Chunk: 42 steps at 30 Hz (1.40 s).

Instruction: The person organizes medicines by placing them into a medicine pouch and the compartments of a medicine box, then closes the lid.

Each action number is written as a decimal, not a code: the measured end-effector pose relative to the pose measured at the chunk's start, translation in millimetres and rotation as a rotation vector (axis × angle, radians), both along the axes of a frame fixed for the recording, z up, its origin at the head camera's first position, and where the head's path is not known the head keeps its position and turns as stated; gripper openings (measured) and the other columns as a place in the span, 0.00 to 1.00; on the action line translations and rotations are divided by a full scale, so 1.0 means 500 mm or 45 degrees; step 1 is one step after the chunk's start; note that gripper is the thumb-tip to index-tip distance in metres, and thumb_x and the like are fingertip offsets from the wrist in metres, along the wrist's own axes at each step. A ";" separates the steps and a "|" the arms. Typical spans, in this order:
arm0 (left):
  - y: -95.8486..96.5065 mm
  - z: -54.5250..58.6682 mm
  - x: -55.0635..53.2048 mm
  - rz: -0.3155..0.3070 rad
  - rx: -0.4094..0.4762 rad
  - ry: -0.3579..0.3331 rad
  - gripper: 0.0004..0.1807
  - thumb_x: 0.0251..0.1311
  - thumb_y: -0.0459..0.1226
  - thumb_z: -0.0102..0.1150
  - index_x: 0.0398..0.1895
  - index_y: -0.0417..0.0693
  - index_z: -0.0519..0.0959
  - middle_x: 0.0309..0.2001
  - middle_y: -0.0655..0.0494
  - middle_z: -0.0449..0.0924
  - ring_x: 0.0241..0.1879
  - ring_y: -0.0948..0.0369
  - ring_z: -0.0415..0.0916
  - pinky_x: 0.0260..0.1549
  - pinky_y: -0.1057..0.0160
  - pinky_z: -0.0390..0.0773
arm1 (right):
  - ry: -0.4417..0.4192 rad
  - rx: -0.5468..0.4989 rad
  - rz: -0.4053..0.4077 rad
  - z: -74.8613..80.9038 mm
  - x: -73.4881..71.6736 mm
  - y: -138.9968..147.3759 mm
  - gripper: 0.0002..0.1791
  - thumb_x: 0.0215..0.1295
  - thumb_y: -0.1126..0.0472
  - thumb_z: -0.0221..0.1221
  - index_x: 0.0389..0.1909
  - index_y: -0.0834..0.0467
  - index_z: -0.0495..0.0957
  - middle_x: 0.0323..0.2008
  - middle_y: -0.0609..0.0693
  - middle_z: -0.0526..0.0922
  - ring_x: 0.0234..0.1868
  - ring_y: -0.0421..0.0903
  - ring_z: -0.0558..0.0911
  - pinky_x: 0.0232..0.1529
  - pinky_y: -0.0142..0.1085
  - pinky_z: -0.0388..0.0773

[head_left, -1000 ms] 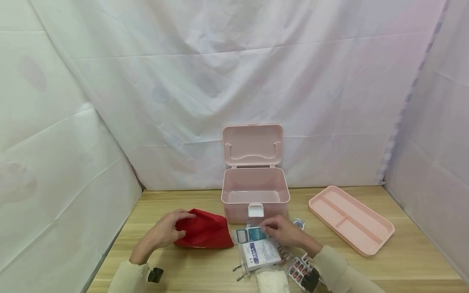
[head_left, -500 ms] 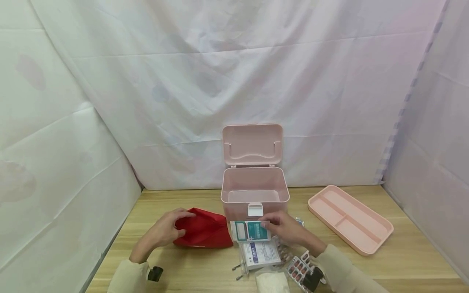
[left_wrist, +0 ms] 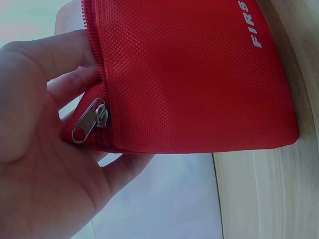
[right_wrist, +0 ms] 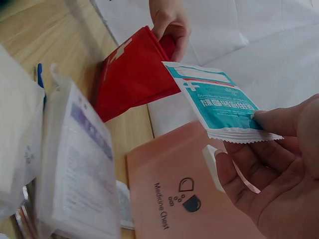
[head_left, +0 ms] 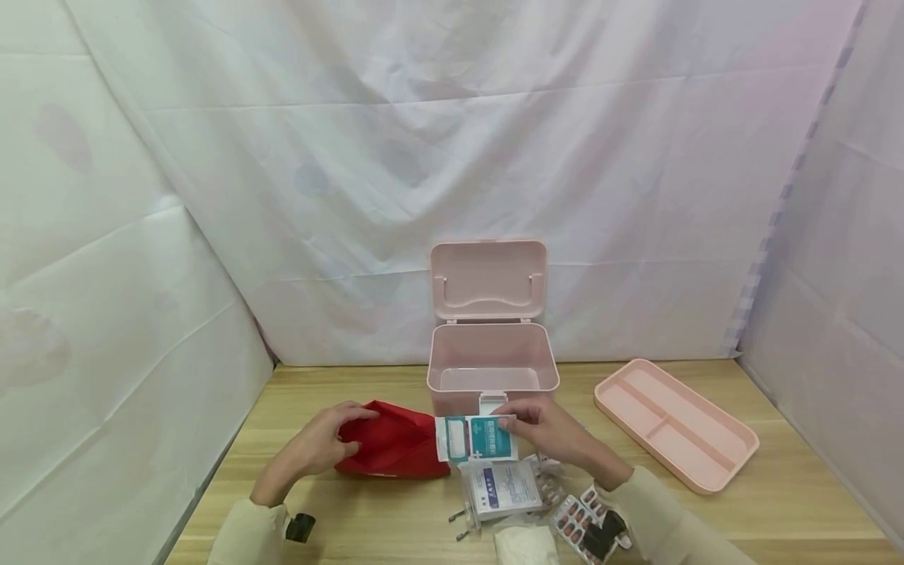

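A red zippered first-aid pouch [head_left: 399, 443] lies on its side at the left of the table, its mouth spread. My left hand [head_left: 326, 439] grips the edge of that mouth, fingers inside; the metal zipper pull [left_wrist: 89, 119] shows by the palm in the left wrist view. Between thumb and fingers my right hand [head_left: 547, 428] pinches a teal and white dressing packet [right_wrist: 217, 99] by one end. The packet hovers in front of the pink medicine chest, its free end close to the pouch. The pouch's contents are hidden.
The pink medicine chest [head_left: 441, 404] stands with its lid raised. A pink divided tray [head_left: 678, 424] lies at right. Below the packet are a white bagged package [head_left: 504, 490], a cream-coloured packet [head_left: 526, 544] and capsule blister packs [head_left: 575, 522].
My right hand has lifted the dressing packet off the pile and moved it slightly left, closer to the pouch. The left hand and the pouch have stayed in place.
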<state>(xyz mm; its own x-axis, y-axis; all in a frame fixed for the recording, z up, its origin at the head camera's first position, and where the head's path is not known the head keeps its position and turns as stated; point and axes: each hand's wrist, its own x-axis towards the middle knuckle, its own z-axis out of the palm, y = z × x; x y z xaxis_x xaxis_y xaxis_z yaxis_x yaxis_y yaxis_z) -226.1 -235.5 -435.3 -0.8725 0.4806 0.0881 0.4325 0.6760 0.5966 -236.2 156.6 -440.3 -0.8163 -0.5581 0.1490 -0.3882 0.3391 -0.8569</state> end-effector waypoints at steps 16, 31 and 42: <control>-0.002 0.000 0.003 -0.019 -0.022 -0.050 0.26 0.54 0.25 0.65 0.59 0.41 0.77 0.53 0.47 0.77 0.49 0.51 0.73 0.42 0.60 0.82 | 0.073 -0.031 0.000 0.052 -0.013 -0.083 0.10 0.70 0.58 0.59 0.46 0.54 0.85 0.34 0.45 0.85 0.33 0.40 0.78 0.35 0.30 0.76; -0.001 0.002 0.003 0.050 -0.060 -0.088 0.29 0.53 0.30 0.69 0.61 0.42 0.76 0.58 0.50 0.76 0.54 0.51 0.71 0.54 0.45 0.77 | 0.101 -0.063 -0.009 0.080 -0.016 -0.183 0.11 0.70 0.60 0.59 0.47 0.57 0.85 0.34 0.47 0.82 0.34 0.40 0.75 0.36 0.29 0.74; -0.002 0.000 0.002 0.054 0.019 -0.129 0.30 0.52 0.31 0.71 0.61 0.47 0.75 0.56 0.53 0.77 0.54 0.52 0.72 0.56 0.44 0.76 | 0.115 -0.027 -0.028 0.083 -0.006 -0.236 0.12 0.71 0.61 0.58 0.49 0.57 0.85 0.39 0.48 0.83 0.35 0.41 0.76 0.36 0.29 0.78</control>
<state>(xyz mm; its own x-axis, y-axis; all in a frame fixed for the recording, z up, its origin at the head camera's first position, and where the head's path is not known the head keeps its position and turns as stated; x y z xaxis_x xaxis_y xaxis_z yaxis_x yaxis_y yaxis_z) -225.0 -236.6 -435.4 -0.8969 0.4423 0.0057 0.3409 0.6829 0.6461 -239.3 38.7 -398.6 -0.8108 -0.5362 0.2345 -0.4573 0.3304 -0.8257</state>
